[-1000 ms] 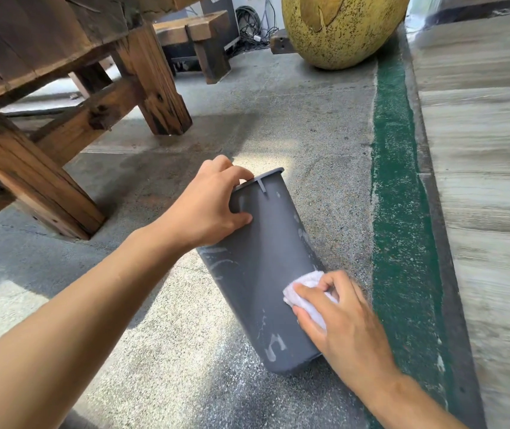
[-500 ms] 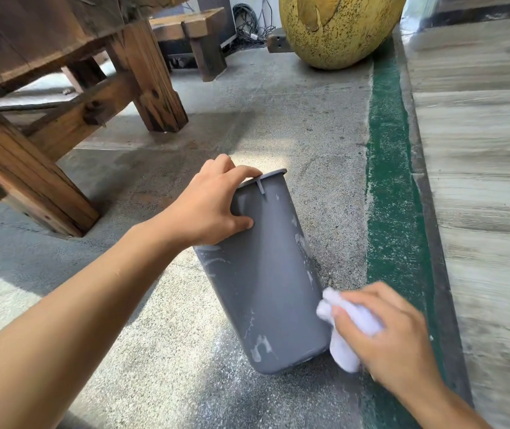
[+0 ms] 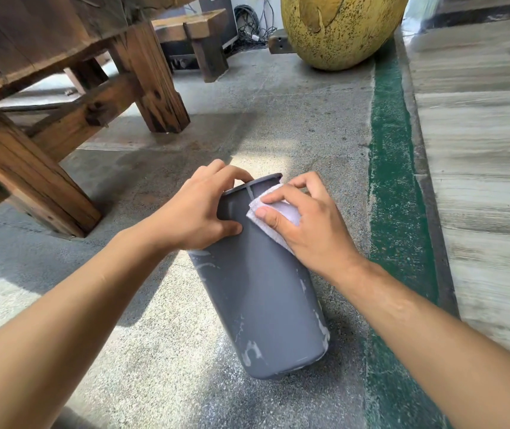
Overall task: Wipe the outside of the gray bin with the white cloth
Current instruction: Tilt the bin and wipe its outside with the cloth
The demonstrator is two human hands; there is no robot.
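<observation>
A: Head view. Report the position of the task item.

B: The gray plastic bin (image 3: 266, 292), tall with tapered walls, lies tilted at the centre of the frame on the speckled concrete floor (image 3: 160, 335). Its base points to the lower centre; its rim points to the upper centre. White smears mark the wall near the base.

A: State of the left hand?

B: The left hand (image 3: 198, 209) is clenched on the bin at the rim. The fingers curl over the rim edge and the thumb presses against the outer wall.

A: State of the right hand?

B: The right hand (image 3: 306, 224) presses the folded white cloth (image 3: 273, 213) flat against the outer wall, just below the rim. The fingers are spread over the cloth. The cloth is touching the bin, just right of the left thumb.

A: Surroundings?

B: A dark wooden table (image 3: 46, 72) with heavy square legs occupies the upper left of the frame. A large yellow speckled rounded object (image 3: 340, 26) stands at the upper centre. A green painted strip (image 3: 392, 181) runs down the floor right of the bin. A pale streaked stone slab (image 3: 479, 150) fills the right edge.
</observation>
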